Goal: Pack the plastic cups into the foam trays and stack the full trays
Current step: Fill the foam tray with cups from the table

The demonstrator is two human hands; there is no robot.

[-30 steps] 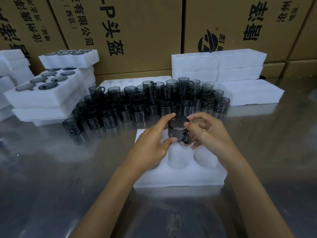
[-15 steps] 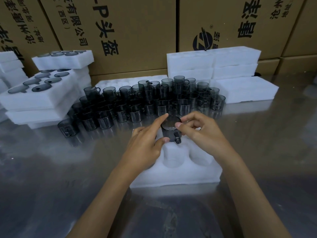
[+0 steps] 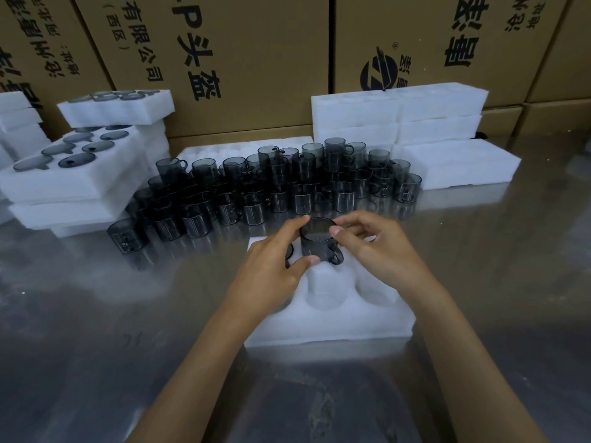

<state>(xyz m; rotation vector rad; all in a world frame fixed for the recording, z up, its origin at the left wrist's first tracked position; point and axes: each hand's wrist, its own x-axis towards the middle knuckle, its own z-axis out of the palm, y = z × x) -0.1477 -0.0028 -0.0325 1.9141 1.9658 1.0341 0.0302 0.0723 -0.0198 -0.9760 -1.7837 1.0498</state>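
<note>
Centrally, we note both hands pinching one smoky cup (image 3: 318,243) upright over the foam tray (image 3: 329,324) at frame centre, left hand (image 3: 271,273) gripping its side, right hand (image 3: 374,247) at its rim, with loose cups (image 3: 275,187) massed just behind on the metal table (image 3: 96,314).

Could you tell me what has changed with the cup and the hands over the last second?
The smoky cup has been carried a little farther across the foam tray and lowered toward a far pocket, its handle still facing the person. Both the left hand and the right hand keep pinching it; nothing was let go. The cluster of loose cups and the filled trays stayed put.
</note>
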